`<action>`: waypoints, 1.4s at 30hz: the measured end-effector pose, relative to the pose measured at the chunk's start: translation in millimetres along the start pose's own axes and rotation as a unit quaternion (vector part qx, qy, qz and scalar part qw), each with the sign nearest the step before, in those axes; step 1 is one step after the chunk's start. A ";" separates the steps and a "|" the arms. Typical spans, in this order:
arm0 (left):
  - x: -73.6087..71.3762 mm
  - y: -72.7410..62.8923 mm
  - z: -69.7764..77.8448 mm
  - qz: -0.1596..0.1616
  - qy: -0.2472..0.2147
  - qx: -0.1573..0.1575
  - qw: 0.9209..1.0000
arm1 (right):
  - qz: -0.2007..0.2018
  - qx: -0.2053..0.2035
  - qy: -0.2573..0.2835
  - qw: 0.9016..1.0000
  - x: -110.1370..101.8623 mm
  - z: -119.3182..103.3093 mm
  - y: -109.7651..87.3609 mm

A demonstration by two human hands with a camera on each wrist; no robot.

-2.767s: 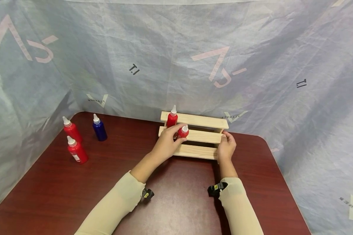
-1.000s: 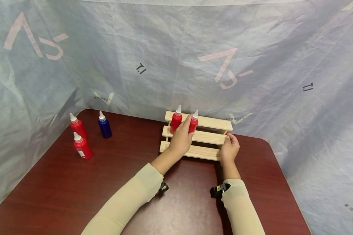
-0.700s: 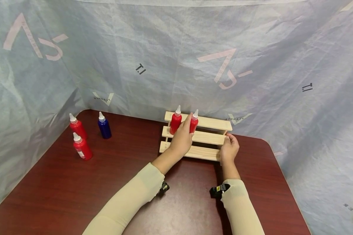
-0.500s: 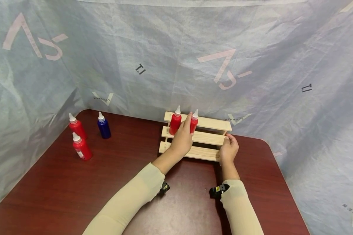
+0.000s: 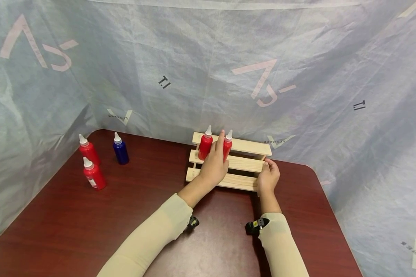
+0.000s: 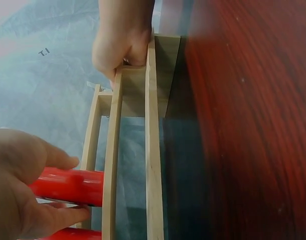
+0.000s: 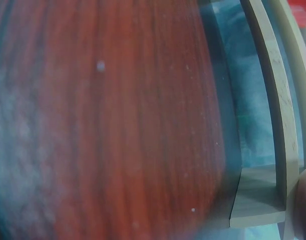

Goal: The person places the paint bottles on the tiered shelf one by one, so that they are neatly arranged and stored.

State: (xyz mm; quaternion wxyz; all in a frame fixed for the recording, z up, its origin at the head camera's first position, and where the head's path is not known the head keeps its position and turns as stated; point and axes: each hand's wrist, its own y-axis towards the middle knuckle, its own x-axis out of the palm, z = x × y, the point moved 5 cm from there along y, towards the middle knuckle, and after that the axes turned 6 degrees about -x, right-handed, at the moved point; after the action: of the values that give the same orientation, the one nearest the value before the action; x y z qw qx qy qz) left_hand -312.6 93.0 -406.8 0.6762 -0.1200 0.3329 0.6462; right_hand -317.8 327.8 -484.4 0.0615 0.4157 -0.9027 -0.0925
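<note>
A red squeeze bottle with a white pointed cap stands upright on the middle step of the three-step wooden rack. My left hand is around this bottle, its fingers fairly straight; in the left wrist view the upper digit lies just off the bottle's side and the lower one lies close below it. Left of that hand, another red squeeze bottle stands on the same step, partly hidden by the hand. With fingers behind and thumb in front, my right hand grips the rack's right end.
On the left of the dark red table stand two red squeeze bottles and a blue squeeze bottle. A grey cloth hangs behind the table and along its sides.
Earlier the left hand held the red bottle lower and tipped; it moved up and right to the middle step. Lately its fingers have straightened and loosened. The right hand keeps its grip.
</note>
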 end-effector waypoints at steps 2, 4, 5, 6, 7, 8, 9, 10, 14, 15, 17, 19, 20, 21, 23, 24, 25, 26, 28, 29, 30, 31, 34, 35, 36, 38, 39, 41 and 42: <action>-1.2 -1.7 1.8 -0.002 0.004 0.004 1.000 | -0.001 -0.004 0.000 1.000 0.1 -0.8 0.3; -2.2 -3.4 3.3 -0.004 0.014 0.007 1.000 | -0.002 -0.007 0.001 1.000 -0.1 -1.3 0.9; -2.4 -4.0 3.8 -0.005 0.018 0.007 1.000 | -0.003 -0.007 0.000 1.000 -0.1 -1.4 0.9; -2.4 -4.5 3.7 -0.005 0.020 0.007 1.000 | -0.005 -0.007 -0.001 1.000 -0.1 -1.3 0.9; -2.2 -5.1 3.5 -0.005 0.021 0.007 1.000 | -0.006 -0.006 -0.002 1.000 -0.2 -1.2 0.7; -2.1 -5.7 3.1 -0.005 0.021 0.008 1.000 | -0.007 -0.005 -0.004 1.000 -0.2 -0.9 0.4; -1.9 -6.5 2.6 -0.005 0.023 0.010 1.000 | -0.007 -0.003 -0.006 1.000 -0.2 -0.8 0.0; -2.0 -7.4 2.2 -0.006 0.026 0.012 1.000 | -0.008 -0.001 -0.008 1.000 -0.1 -0.7 -0.4; -3.7 -13.0 -0.1 -0.013 0.049 0.019 0.999 | -0.010 0.001 -0.016 1.000 0.3 -0.1 -1.3; -4.4 -14.3 -0.6 -0.015 0.057 0.021 0.998 | -0.010 0.000 -0.018 1.000 0.5 -0.2 -1.3; -6.2 -16.8 -1.5 -0.021 0.065 0.020 0.997 | -0.010 -0.003 -0.015 1.000 0.9 -0.8 -1.2; -8.2 -19.2 -1.6 -0.029 0.065 0.021 0.997 | -0.009 -0.007 -0.012 1.000 1.0 -1.6 -0.9; -8.8 -20.4 -1.5 -0.034 0.065 0.022 0.997 | -0.009 -0.008 -0.011 1.000 1.1 -2.0 -0.7; -9.4 -21.7 -1.5 -0.040 0.066 0.023 0.997 | -0.009 -0.007 -0.009 1.000 1.1 -2.1 -0.6; -10.4 -24.5 -2.1 -0.052 0.069 0.024 0.996 | -0.009 -0.004 -0.005 1.000 1.0 -2.1 -0.4; -10.6 -25.9 -2.8 -0.058 0.069 0.023 0.996 | -0.009 -0.003 -0.004 1.000 0.8 -2.0 -0.4; -10.9 -27.5 -3.6 -0.064 0.071 0.022 0.995 | -0.009 -0.001 -0.004 1.000 0.7 -1.7 -0.4; -11.1 -28.9 -4.7 -0.070 0.070 0.020 0.995 | -0.010 0.001 -0.003 1.000 0.5 -1.5 -0.5; -11.8 -31.8 -7.4 -0.077 0.071 0.017 0.994 | -0.010 0.005 -0.001 1.000 0.2 -1.2 -1.0; -12.3 -33.3 -8.8 -0.082 0.071 0.015 0.994 | -0.011 0.007 -0.003 1.000 0.0 -0.9 -1.1; -12.9 -34.6 -10.2 -0.085 0.071 0.013 0.994 | -0.011 0.008 -0.005 1.000 0.0 -0.5 -1.4; -13.7 -35.9 -11.4 -0.087 0.072 0.011 0.993 | -0.012 0.010 -0.005 1.000 -0.1 -0.3 -1.7; -16.9 -38.5 -13.7 -0.092 0.074 0.012 0.993 | -0.010 0.010 -0.004 1.000 -0.4 0.5 -2.3; -18.6 -39.1 -14.0 -0.093 0.073 0.014 0.993 | -0.009 0.008 -0.002 1.000 -0.5 0.7 -2.3; -20.1 -39.5 -14.1 -0.093 0.071 0.016 0.993 | -0.007 0.005 0.002 1.000 -0.6 0.6 -2.3; -23.0 -40.5 -13.9 -0.095 0.064 0.021 0.993 | -0.001 -0.001 0.014 1.000 -0.9 0.1 -2.2; -24.4 -41.0 -14.0 -0.096 0.058 0.023 0.993 | 0.002 -0.004 0.019 1.000 -1.0 -0.3 -2.1; -27.0 -42.2 -14.4 -0.097 0.050 0.025 0.994 | 0.003 -0.007 0.022 1.000 -0.9 -1.0 -1.9; -28.1 -42.8 -14.9 -0.096 0.047 0.026 0.994 | 0.004 -0.007 0.021 1.000 -0.7 -1.5 -1.8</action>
State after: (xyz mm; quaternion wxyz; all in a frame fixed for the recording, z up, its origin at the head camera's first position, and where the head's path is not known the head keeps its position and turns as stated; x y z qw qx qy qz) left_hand -274.5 56.0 -412.4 0.7217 -0.1646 0.3679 0.5627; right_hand -315.8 327.1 -483.3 0.0836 0.4136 -0.9021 -0.0900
